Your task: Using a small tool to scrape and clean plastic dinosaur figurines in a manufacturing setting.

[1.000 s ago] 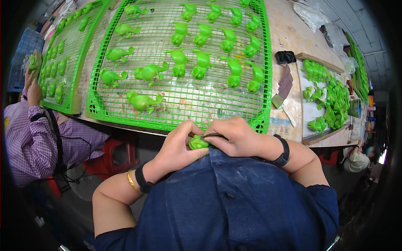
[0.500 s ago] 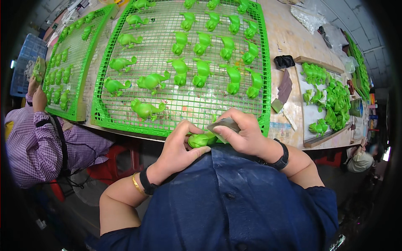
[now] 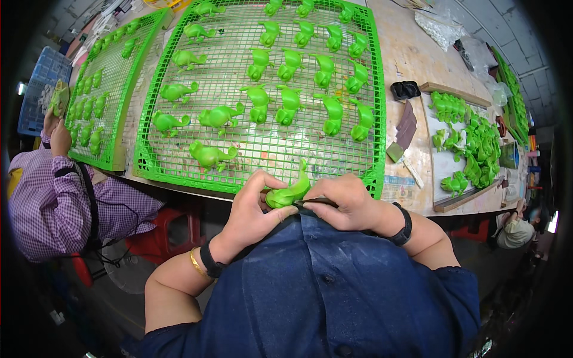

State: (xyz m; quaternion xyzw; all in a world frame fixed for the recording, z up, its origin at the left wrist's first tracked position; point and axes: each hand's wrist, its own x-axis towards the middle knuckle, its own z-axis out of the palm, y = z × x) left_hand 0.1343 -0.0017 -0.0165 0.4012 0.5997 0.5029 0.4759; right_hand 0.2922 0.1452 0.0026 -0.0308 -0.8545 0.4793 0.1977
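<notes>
A glossy green chameleon figurine (image 3: 293, 192) with a curled tail is held close to my blue shirt front, its tail pointing away from me. My left hand (image 3: 252, 206) is closed round its head end, thumb across the near side. Pinched in my right hand (image 3: 349, 204) is a folded piece of dark sandpaper (image 3: 310, 202), seen almost edge-on. Its edge meets the figurine's near right side; the exact contact is hidden by my fingers. Just beyond both hands, a green mesh rack (image 3: 250, 174) carries rows of similar chameleon figurines (image 3: 213, 155).
On the right, a board with wooden edging strips (image 3: 468, 197) bears a heap of green parts (image 3: 477, 146). Brown sandpaper sheets (image 3: 407, 125) and a black tray (image 3: 406, 90) lie beside the rack. At left, a person in checked sleeves (image 3: 57, 191) works beside another rack (image 3: 113, 134).
My right hand has turned and lowered, so the sandpaper shows edge-on rather than flat. More of the figurine's tail is visible. My left hand keeps its hold.
</notes>
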